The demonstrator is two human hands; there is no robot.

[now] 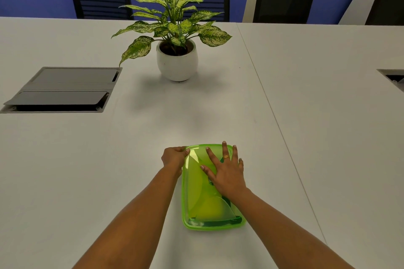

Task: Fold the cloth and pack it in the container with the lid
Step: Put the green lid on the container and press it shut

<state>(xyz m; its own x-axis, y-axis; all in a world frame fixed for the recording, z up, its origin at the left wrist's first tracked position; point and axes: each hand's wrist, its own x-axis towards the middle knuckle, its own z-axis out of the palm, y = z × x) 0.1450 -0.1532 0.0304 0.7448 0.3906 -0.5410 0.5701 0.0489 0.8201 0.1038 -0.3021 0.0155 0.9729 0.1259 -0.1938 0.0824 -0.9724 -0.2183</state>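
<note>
Press the lid (196, 192) down on the container (213, 227), which sits near you on the table (98, 170).
Your right hand (225, 173) lies flat on the lid, fingers straight and spread. Your left hand (173, 158) curls round the container's far-left corner. Steady that corner and press along the rim until every edge seats, the near one too. The cloth (205, 205) shows inside, through the lid.

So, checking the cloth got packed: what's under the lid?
Through the translucent lid a yellow-green folded shape shows, likely the cloth. The right hand lies flat on the lid and hides what is beneath it.
</note>
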